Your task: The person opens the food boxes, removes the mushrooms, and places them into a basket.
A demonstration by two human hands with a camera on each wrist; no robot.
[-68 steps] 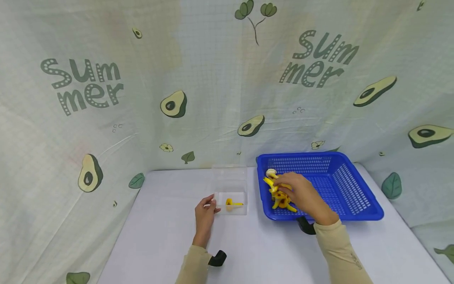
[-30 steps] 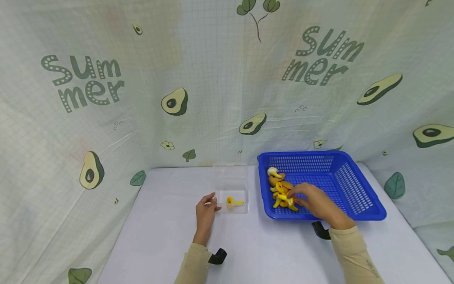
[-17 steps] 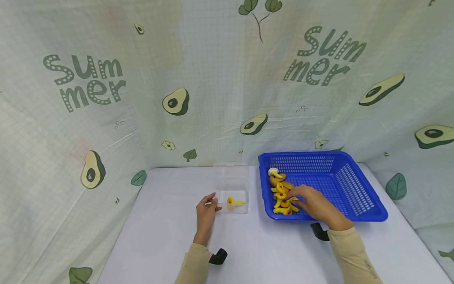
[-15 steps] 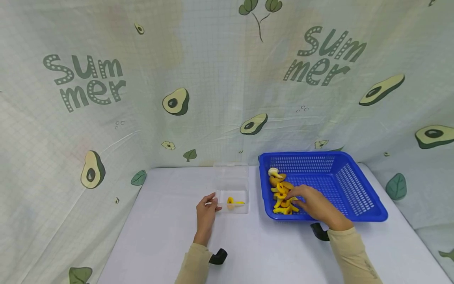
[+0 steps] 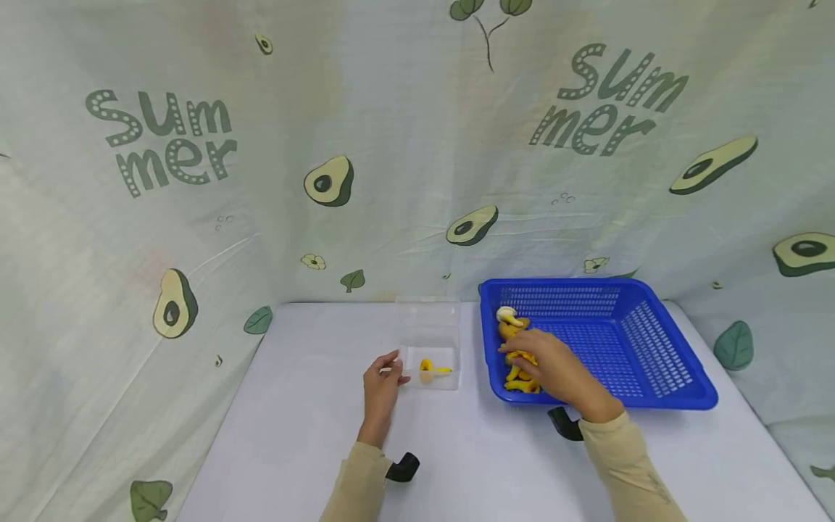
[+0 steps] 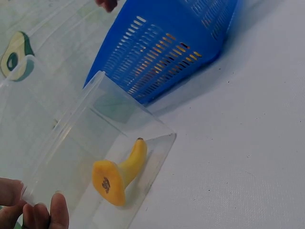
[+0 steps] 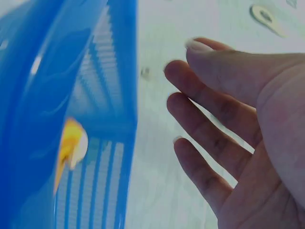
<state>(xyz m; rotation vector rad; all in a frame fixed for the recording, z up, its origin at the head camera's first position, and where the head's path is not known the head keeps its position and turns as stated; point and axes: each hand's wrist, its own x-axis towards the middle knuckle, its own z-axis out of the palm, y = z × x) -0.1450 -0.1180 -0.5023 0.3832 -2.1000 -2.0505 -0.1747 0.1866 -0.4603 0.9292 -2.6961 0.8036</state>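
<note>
My left hand pinches the edge of a clear plastic box whose lid stands open at the back. Inside lies one yellow mushroom with a brown-marked cap, its stem pointing away. To the right, my right hand reaches into the blue basket, low over a pile of yellow mushrooms and covering part of it. In the right wrist view its fingers are loosely spread, with nothing between them. A white-capped mushroom lies at the pile's far end.
The basket's middle and right side show bare slatted floor. A white cloth covers the table under both containers. Behind hangs a printed curtain close to the table's back edge. Black curved pieces stick out at the wrists.
The right hand gripped a yellow mushroom earlier and let it go at the pile's front. Since then it has moved left over the pile. The left hand has stayed at the box.
</note>
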